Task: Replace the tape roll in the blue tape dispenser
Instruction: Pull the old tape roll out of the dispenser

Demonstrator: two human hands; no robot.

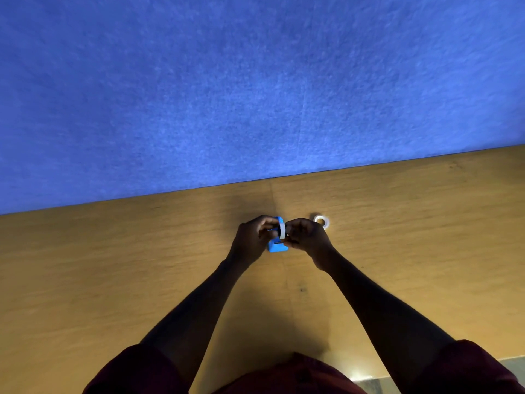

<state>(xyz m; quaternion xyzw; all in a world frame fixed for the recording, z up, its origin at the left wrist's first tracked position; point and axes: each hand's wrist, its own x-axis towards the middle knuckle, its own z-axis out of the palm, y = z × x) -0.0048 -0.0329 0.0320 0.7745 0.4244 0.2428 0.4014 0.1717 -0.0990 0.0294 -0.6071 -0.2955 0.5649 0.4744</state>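
The blue tape dispenser (276,247) stands on the wooden table (142,265) in the middle of the view. My left hand (253,237) grips its left side. A white tape roll (282,230) stands on edge at the dispenser's top, pinched by my right hand (305,236) from the right. Whether the roll sits inside the dispenser or just above it I cannot tell, as fingers hide the joint. A second white tape roll (322,220) lies flat on the table just right of my right hand.
A blue felt wall panel (255,81) rises directly behind the table's far edge. The table's near edge shows at the bottom right, with pale floor (511,365) beyond it. My dark red sleeves fill the bottom of the view.
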